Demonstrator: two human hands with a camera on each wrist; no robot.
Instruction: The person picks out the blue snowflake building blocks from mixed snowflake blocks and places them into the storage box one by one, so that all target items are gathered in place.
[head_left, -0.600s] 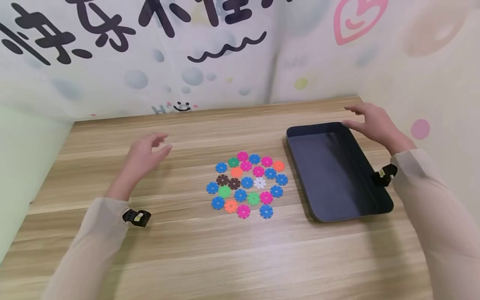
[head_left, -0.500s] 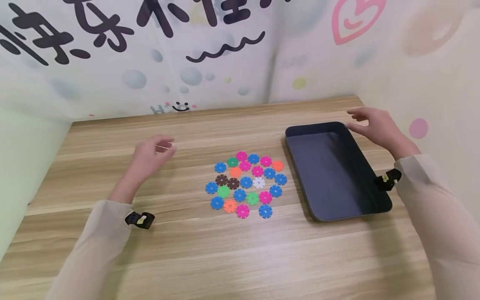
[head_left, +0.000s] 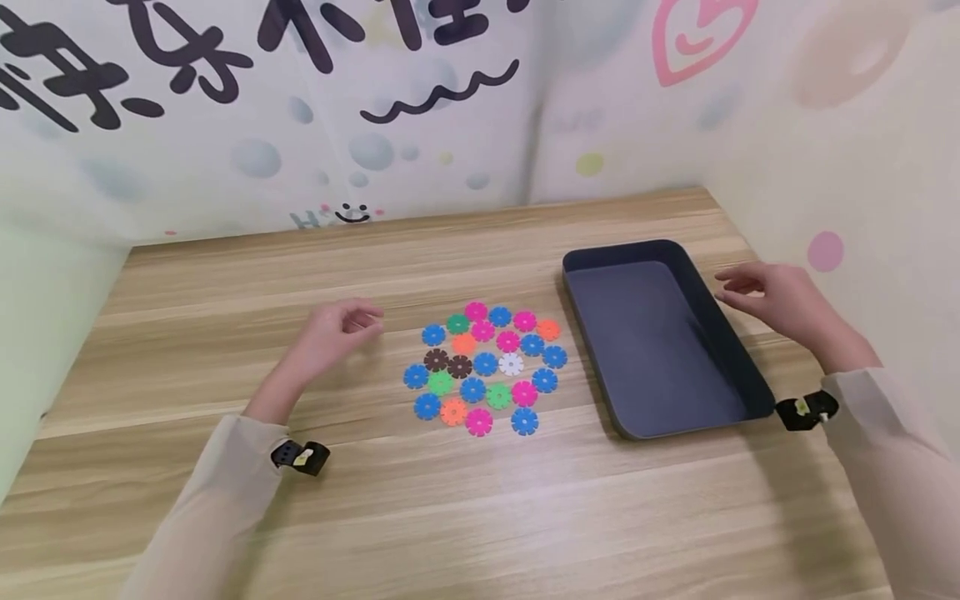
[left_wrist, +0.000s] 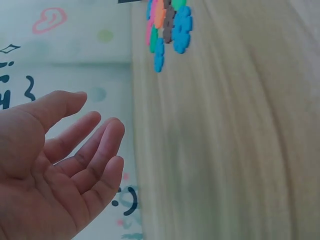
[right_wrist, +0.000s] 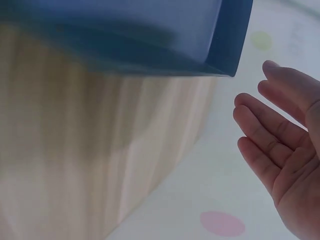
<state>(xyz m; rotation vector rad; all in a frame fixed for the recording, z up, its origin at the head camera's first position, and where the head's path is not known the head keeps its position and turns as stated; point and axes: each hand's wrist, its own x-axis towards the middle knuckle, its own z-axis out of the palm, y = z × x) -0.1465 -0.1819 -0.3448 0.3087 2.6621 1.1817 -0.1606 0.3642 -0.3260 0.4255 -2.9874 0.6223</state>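
Observation:
Several flat gear-shaped plastic discs in blue, pink, green, orange, brown and white lie packed together mid-table; the left wrist view shows the discs at its top edge. My left hand hovers just left of them, fingers loosely curled, holding nothing; the left hand shows an empty palm. A dark blue tray sits to the right, nothing in it. My right hand hovers beside the tray's right rim, fingers relaxed and empty. The right wrist view shows the right hand near the tray corner.
The wooden table is bounded by paper-covered walls at the back, left and right. Bare wood lies in front of the discs and at the far left.
My left hand has moved right, closer to the discs, with its fingers curling in. My right hand has drawn back from the tray's far corner along its right side.

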